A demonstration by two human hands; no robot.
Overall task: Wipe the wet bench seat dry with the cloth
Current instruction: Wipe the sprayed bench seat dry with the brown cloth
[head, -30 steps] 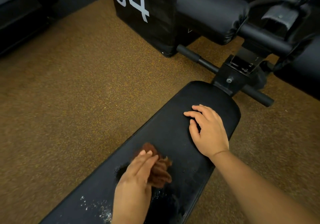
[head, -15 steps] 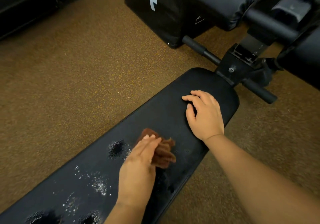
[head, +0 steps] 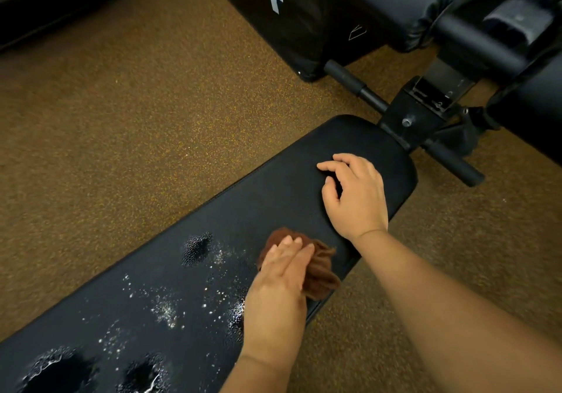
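my left hand [head: 281, 280] presses the brown cloth [head: 316, 266] flat-fingered onto the wet bench [head: 188, 295]; my right hand [head: 354, 198] rests loosely open, holding nothing

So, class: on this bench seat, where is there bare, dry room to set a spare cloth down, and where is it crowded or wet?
Dry patch: the strip of seat between the right hand, the cloth and the seat's left edge. Crowded: the end, under the right hand, and the right edge, where the left hand presses the cloth. Wet: puddles and droplets toward the near end.

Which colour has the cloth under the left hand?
The cloth is dark reddish brown, plain with no pattern, seen best in the head view.
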